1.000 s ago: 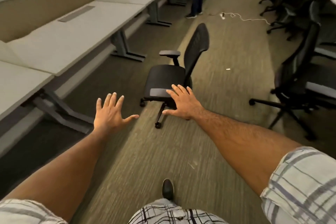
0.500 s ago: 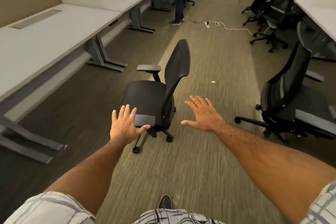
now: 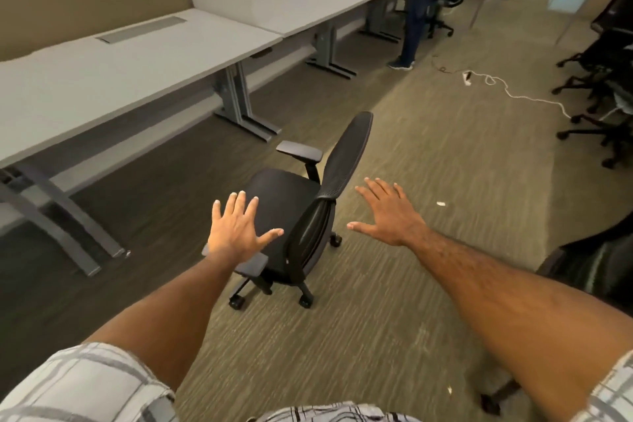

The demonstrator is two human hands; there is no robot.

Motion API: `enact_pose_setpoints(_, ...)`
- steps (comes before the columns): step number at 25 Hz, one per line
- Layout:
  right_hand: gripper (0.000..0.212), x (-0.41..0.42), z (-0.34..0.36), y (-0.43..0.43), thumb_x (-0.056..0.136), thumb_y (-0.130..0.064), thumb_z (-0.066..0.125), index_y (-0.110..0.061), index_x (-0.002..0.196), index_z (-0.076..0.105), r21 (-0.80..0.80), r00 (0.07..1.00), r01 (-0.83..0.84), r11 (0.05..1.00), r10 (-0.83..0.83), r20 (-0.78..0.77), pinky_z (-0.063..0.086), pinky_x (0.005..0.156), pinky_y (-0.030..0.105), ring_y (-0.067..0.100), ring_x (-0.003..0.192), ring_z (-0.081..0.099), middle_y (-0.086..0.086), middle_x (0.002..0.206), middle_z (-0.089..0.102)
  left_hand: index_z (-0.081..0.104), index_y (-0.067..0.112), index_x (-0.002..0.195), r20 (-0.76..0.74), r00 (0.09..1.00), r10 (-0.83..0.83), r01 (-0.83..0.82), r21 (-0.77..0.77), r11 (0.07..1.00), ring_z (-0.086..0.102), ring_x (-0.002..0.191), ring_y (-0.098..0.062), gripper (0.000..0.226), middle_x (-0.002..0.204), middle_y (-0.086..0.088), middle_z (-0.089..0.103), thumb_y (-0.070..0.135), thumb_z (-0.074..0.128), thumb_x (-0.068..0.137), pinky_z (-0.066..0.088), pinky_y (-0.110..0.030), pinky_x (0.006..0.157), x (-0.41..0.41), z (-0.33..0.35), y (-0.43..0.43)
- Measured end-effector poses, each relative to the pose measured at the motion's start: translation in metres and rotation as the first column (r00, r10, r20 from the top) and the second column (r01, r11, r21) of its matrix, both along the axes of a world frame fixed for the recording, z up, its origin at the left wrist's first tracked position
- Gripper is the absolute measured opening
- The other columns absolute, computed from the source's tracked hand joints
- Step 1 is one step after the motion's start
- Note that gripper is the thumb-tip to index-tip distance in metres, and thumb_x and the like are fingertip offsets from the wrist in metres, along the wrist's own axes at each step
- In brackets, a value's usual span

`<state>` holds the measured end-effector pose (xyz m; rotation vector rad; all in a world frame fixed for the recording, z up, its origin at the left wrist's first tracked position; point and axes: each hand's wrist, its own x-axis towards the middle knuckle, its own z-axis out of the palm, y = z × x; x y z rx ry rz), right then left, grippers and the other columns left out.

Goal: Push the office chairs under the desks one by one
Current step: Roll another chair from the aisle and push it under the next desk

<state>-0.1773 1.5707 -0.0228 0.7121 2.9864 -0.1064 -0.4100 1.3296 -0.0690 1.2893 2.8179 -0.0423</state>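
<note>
reaching for a stray office chair (image 3: 291, 216)
left hand (image 3: 236, 233) and right hand (image 3: 387, 212) spread, empty; chair not yet under the desk (image 3: 137, 58); others wait.

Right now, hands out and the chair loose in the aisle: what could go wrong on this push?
1. The office chair sits side-on to the desk, seat not facing it. A straight shove may spin it on its casters or jam an armrest against the desk leg.
2. Both the left hand and right hand are open, gripping nothing; the chair could roll off line.
3. A power strip cable lies further along the aisle: likely a snag or trip hazard.
</note>
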Motion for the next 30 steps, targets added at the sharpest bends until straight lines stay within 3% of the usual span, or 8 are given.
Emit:
enact_pose_setpoints(9, 0.133, -0.061, 0.024, 0.144, 0.058, -0.100, -0.010, -0.022, 0.161, 0.022, 0.059, 0.961, -0.267, 0.962, 0.270, -0.054, 0.009, 0.123, 0.052, 0.027, 0.156, 0.010, 0.007, 0.170, 0.015, 0.017, 0.021, 0.160, 0.034, 0.991, 0.133, -0.137, 0.185, 0.973, 0.003, 0.157, -0.028, 0.110, 0.169, -0.012, 0.012, 0.095, 0.016, 0.079, 0.003, -0.058, 0.125, 0.037, 0.029, 0.145)
enact_pose_setpoints(13, 0.111, -0.099, 0.016, 0.201, 0.073, -0.088, 0.013, -0.020, 0.160, 0.025, 0.078, 0.948, -0.308, 0.948, 0.313, -0.058, 0.008, 0.123, 0.051, 0.027, 0.156, 0.010, 0.008, 0.169, 0.016, 0.018, 0.020, 0.160, 0.062, 0.981, 0.185, -0.194, 0.196, 0.961, 0.002, 0.157, -0.027, 0.109, 0.169, -0.012, 0.012, 0.094, 0.019, 0.080, 0.003, -0.057, 0.125, 0.005, 0.017, 0.215)
enact_pose_setpoints(20, 0.105, -0.146, 0.005, 0.303, 0.077, -0.086, 0.013, -0.022, 0.159, 0.025, 0.081, 0.933, -0.357, 0.931, 0.360, -0.023, 0.009, 0.123, 0.051, 0.025, 0.155, 0.011, 0.006, 0.169, 0.017, 0.019, 0.019, 0.160, 0.075, 0.957, 0.280, -0.290, 0.209, 0.934, 0.002, 0.157, -0.027, 0.108, 0.169, -0.012, 0.012, 0.093, 0.018, 0.081, 0.002, -0.057, 0.125, -0.007, 0.010, 0.286)
enact_pose_setpoints(24, 0.102, -0.198, -0.002, 0.346, 0.080, -0.087, 0.019, -0.023, 0.159, 0.027, 0.042, 0.889, -0.454, 0.890, 0.456, -0.042, 0.009, 0.123, 0.050, 0.024, 0.155, 0.011, 0.005, 0.169, 0.018, 0.019, 0.020, 0.160, 0.134, 0.890, 0.435, -0.454, 0.206, 0.867, 0.001, 0.157, -0.025, 0.107, 0.169, -0.011, 0.013, 0.093, 0.020, 0.081, 0.001, -0.056, 0.125, -0.006, 0.004, 0.296)
enact_pose_setpoints(30, 0.109, -0.255, -0.015, 0.384, 0.074, -0.088, 0.013, -0.021, 0.159, 0.029, 0.014, 0.762, -0.646, 0.764, 0.645, -0.045, 0.009, 0.123, 0.051, 0.025, 0.155, 0.012, 0.007, 0.169, 0.019, 0.022, 0.023, 0.159, 0.206, 0.706, 0.677, -0.706, 0.131, 0.696, 0.005, 0.156, -0.026, 0.113, 0.168, -0.009, 0.017, 0.096, 0.017, 0.074, 0.009, -0.055, 0.125, 0.024, -0.002, 0.315)
